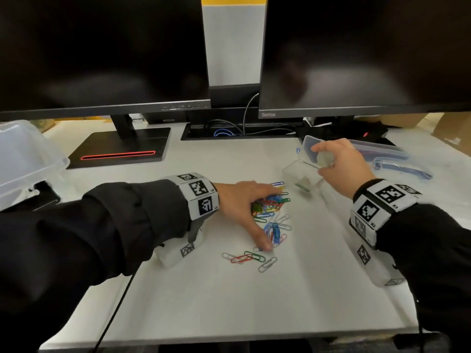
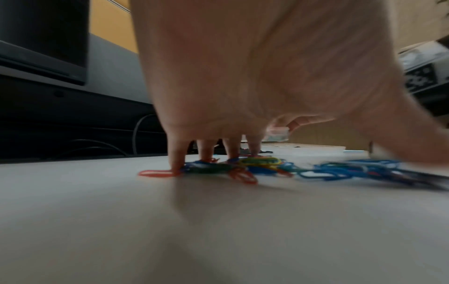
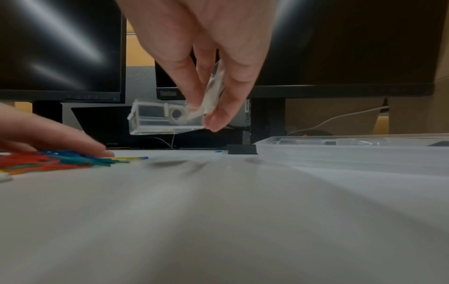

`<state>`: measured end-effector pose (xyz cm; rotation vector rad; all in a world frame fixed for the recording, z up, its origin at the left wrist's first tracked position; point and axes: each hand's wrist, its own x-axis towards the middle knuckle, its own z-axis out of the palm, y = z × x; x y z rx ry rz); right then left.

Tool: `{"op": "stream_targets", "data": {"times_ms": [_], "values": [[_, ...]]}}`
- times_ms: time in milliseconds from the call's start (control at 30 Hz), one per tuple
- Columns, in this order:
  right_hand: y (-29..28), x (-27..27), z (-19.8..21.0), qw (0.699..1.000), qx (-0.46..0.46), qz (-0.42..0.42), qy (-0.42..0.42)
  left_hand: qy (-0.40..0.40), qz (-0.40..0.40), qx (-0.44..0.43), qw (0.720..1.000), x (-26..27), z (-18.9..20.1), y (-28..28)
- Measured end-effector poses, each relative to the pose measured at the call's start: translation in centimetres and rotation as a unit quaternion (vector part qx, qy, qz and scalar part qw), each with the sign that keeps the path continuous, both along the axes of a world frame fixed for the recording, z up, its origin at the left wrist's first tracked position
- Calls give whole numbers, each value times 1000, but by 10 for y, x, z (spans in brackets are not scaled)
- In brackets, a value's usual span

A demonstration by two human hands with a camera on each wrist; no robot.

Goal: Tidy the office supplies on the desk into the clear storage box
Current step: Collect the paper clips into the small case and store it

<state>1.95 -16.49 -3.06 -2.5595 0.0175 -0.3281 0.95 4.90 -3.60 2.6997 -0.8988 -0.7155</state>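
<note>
A heap of coloured paper clips (image 1: 274, 202) lies mid-desk. My left hand (image 1: 267, 220) arches over it, fingers spread, and the fingertips (image 2: 176, 165) press on the clips (image 2: 262, 165) while the thumb reaches the heap's near side. My right hand (image 1: 321, 160) pinches a small clear plastic clip case (image 1: 298, 171) by its opened lid and holds it tilted just above the desk, right of the heap. In the right wrist view the case (image 3: 155, 123) hangs from my right hand (image 3: 206, 109), with the clips (image 3: 55, 161) at far left.
A few loose clips (image 1: 249, 258) lie nearer me, and one blue clip (image 1: 298, 150) lies behind the case. A shallow clear tray (image 1: 377, 149) holding items sits at back right. A large clear lidded box (image 1: 23, 154) stands at far left. Two monitors (image 1: 102, 52) stand behind.
</note>
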Motion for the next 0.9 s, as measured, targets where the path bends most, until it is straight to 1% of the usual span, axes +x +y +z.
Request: {"op": "stream_targets", "data": {"times_ms": [67, 133, 200, 267, 400, 467, 533, 600, 667, 767, 833, 900], "values": [[0, 1, 0, 1000, 2, -1, -4, -25, -32, -19, 999, 0, -2, -5], [0, 2, -1, 1000, 6, -1, -5, -31, -39, -55, 997, 3, -3, -2], [0, 1, 0, 1000, 5, 2, -5, -33, -26, -81, 996, 5, -1, 5], [0, 2, 0, 1000, 1, 13, -2, -42, 4, -110, 993, 6, -1, 11], [3, 3, 1, 999, -1, 33, 5, -71, 41, -131, 988, 7, 0, 11], [5, 2, 1, 999, 3, 52, 13, -93, 71, -170, 978, 6, 4, 9], [7, 1, 1, 996, 12, 83, 32, -125, 99, -226, 961, 7, 7, 5], [10, 0, 1, 992, 16, 115, 49, -170, 108, -272, 941, 8, 9, -2], [13, 0, 1, 988, 21, 139, 58, -203, 102, -306, 925, 9, 11, -13], [15, 1, 2, 984, 31, 161, 65, -228, 73, -336, 911, 12, 11, -30], [16, 0, 2, 982, 40, 172, 65, -227, 50, -346, 909, 13, 12, -37], [15, 0, 2, 981, 54, 178, 58, -219, 38, -342, 913, 14, 11, -40]]}}
